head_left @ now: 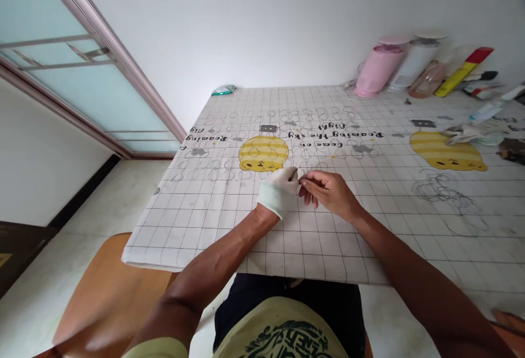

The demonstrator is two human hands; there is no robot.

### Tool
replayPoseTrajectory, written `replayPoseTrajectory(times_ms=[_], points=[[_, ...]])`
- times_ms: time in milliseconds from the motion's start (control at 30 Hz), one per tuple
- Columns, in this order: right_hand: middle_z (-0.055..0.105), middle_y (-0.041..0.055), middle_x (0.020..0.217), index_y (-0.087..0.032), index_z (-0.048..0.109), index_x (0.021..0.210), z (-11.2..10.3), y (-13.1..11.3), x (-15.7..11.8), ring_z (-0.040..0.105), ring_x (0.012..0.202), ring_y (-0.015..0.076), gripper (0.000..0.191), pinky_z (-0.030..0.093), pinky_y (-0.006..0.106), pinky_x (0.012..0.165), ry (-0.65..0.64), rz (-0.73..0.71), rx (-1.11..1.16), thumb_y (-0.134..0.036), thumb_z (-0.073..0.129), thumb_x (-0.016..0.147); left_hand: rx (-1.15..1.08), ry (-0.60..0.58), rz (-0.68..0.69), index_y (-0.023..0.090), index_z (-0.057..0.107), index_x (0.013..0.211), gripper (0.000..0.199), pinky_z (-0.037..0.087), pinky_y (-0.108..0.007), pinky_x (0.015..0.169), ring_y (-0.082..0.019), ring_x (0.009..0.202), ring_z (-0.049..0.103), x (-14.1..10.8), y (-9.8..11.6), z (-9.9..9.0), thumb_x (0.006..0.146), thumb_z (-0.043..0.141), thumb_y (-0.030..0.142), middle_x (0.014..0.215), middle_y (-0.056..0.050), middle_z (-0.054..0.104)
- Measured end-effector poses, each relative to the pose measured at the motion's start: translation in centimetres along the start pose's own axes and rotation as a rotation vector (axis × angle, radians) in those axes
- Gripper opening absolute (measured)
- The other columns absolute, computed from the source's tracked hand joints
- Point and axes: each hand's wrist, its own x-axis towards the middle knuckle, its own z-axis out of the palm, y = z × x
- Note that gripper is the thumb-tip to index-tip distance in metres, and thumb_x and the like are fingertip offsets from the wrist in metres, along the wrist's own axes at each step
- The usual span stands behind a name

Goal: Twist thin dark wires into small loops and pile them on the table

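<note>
My left hand [282, 188], in a white glove with a pale green cuff, is closed above the middle of the table near its front. Right beside it, my bare right hand [324, 189] has thumb and index finger pinched together, the fingertips close to the gloved ones. Whatever lies between the fingers is too small to make out. Thin dark wire loops [217, 169] lie in rows on the checked tablecloth [229, 221] beyond and to the left of my hands. To the right is a loose tangle of thin wire [447, 191].
At the back right stand a pink cylinder [378, 71], a white one [412, 65], a clear bottle [427, 79] and a yellow-red box [463, 72]. A crumpled glove [471, 133] lies at the right. A green packet [223, 90] sits at the back left corner.
</note>
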Motion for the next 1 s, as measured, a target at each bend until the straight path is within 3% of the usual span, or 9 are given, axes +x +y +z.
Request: replayPoseTrajectory(times_ms=[133, 300, 533, 800, 867, 933, 1000], points=[[0.075, 0.0047, 0.079, -0.02, 0.073, 0.092, 1.1, 0.0, 0.0, 0.068, 0.057, 0.0157, 0.032, 0.055, 0.028, 0.048, 0.109, -0.023, 0.038, -0.049, 0.061, 0.1, -0.027, -0.034, -0.022, 0.022, 0.052, 0.064, 0.03, 0.032, -0.028, 0.058, -0.014, 0.06, 0.045, 0.0, 0.0, 0.1, 0.093, 0.047, 0.019, 0.061, 0.002, 0.055], [0.072, 0.003, 0.072, -0.019, 0.076, 0.097, 0.9, 0.0, 0.1, 0.064, 0.052, 0.0144, 0.031, 0.055, 0.028, 0.046, 0.148, 0.005, 0.021, -0.046, 0.062, 0.098, -0.009, -0.034, -0.076, 0.022, 0.059, 0.07, 0.026, 0.033, -0.028, 0.059, -0.013, 0.06, 0.046, -0.4, -0.3, 0.8, 0.093, 0.047, 0.02, 0.063, 0.002, 0.056], [0.07, 0.0014, 0.068, -0.019, 0.076, 0.092, -0.5, 0.8, 0.6, 0.06, 0.046, 0.0118, 0.028, 0.05, 0.024, 0.043, 0.042, 0.087, -0.024, -0.044, 0.063, 0.097, -0.103, -0.156, -0.098, 0.023, 0.067, 0.074, 0.031, 0.04, -0.026, 0.064, -0.013, 0.069, 0.056, -0.4, -0.2, 1.4, 0.097, 0.046, 0.022, 0.072, 0.002, 0.065], [0.071, 0.0029, 0.071, -0.022, 0.071, 0.088, -1.3, 1.5, 0.6, 0.064, 0.054, 0.0145, 0.03, 0.051, 0.025, 0.045, 0.108, 0.044, -0.149, -0.047, 0.058, 0.1, 0.003, -0.092, -0.085, 0.025, 0.072, 0.074, 0.032, 0.042, -0.026, 0.063, -0.014, 0.067, 0.058, 0.1, 0.6, -1.1, 0.099, 0.055, 0.034, 0.07, 0.003, 0.068], [0.072, 0.0034, 0.074, -0.022, 0.069, 0.087, -1.6, 1.3, 0.5, 0.065, 0.056, 0.0147, 0.031, 0.051, 0.025, 0.045, 0.115, 0.033, -0.164, -0.046, 0.056, 0.101, 0.037, 0.016, -0.077, 0.026, 0.078, 0.087, 0.026, 0.047, -0.026, 0.071, -0.015, 0.076, 0.063, 0.6, 0.2, -2.1, 0.099, 0.056, 0.032, 0.079, 0.001, 0.072], [0.072, 0.0038, 0.075, -0.022, 0.069, 0.088, -2.0, 1.3, 0.4, 0.065, 0.057, 0.0146, 0.032, 0.051, 0.025, 0.046, 0.123, 0.017, -0.178, -0.046, 0.055, 0.102, 0.084, 0.091, -0.031, 0.028, 0.078, 0.111, 0.023, 0.05, -0.027, 0.081, -0.017, 0.087, 0.066, 1.3, -0.4, -3.0, 0.099, 0.058, 0.027, 0.094, -0.001, 0.076], [0.072, 0.0041, 0.076, -0.022, 0.07, 0.09, -2.2, 1.4, 0.4, 0.065, 0.058, 0.0148, 0.032, 0.052, 0.025, 0.047, 0.12, -0.001, -0.181, -0.047, 0.054, 0.102, 0.14, 0.043, 0.079, 0.029, 0.069, 0.133, 0.038, 0.05, -0.028, 0.084, -0.018, 0.096, 0.066, 1.9, -1.1, -3.6, 0.098, 0.057, 0.02, 0.107, -0.003, 0.075]])
